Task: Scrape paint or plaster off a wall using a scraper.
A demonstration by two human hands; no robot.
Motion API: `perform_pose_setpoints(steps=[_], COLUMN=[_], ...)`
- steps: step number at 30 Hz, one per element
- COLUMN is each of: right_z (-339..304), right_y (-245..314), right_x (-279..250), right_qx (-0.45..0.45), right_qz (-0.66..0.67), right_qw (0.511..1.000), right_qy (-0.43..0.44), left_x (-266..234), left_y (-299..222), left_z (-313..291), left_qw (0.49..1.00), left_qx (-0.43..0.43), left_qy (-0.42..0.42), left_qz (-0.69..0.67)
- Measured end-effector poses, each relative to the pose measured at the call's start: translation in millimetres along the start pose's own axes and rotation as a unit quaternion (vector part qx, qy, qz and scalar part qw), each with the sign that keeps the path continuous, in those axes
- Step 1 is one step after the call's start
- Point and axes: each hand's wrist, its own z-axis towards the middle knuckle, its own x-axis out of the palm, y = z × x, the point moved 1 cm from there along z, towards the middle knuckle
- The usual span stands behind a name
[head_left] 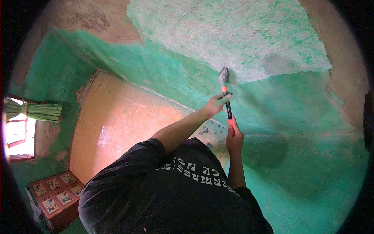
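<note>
A long-handled scraper (228,107), with a grey head and a black and orange handle, is held out in front of me. Its head lies against the green wall (269,99), at the lower edge of a pale, streaked patch (249,43) where much of the green paint is gone. My left hand (217,105) is closed around the upper handle, just below the orange collar. Lower down, my right hand (234,137) grips the orange end. Whitish dust seems to coat the left fingers and thumb.
Orange-brown floor tiles (120,117) stretch to the left, with grey debris (212,128) near the wall's foot. A reddish-brown cabinet (58,201) with picture panels stands at lower left, below a bright window (21,132) with a green curtain (43,111).
</note>
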Motion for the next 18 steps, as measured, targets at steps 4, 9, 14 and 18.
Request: perform_pose_setpoints(steps=[4,9,14,18], right_z=[-11.2,-2.0,-2.2,1.4], right_y=[-3.9,-2.3,-6.8,9.5], right_x=[2.1,0.9,-1.7,-5.6], right_qx=[-0.046,0.081,-0.016,-0.049], right_qz=[0.013,-0.028,0.000,0.002], right_qw=[0.996,0.996,1.000,0.999], right_qy=[-0.075,0.029,-0.022,-0.020], left_x=[-11.4,-14.9,-10.6,-18.4], left_y=[26.8,11.4,9.7,4.4], left_z=[19.4,9.7,5.2,7.9], left_qw=[0.987,0.998,0.999,0.998], left_qx=[0.109,0.061,0.032,0.049], left_qy=[0.048,-0.003,-0.013,-0.016], left_qz=[0.108,0.013,0.026,0.022])
